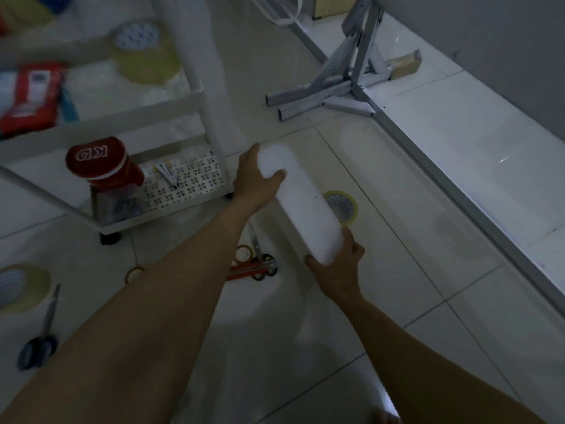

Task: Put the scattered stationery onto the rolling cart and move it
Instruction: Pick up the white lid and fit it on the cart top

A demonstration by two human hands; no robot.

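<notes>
Both hands hold a long white oblong case above the floor. My left hand grips its far end and my right hand grips its near end. The white rolling cart stands at the left, with a big tape roll and a red packet on its middle shelf and a red container on its bottom shelf. On the floor lie a yellow tape roll, small tape rolls, red-handled scissors, another large tape roll and grey scissors.
A grey metal table frame with folding legs stands at the back right, and its long rail runs along the wall. A small cardboard box lies by the wall. The floor is pale tile, dimly lit.
</notes>
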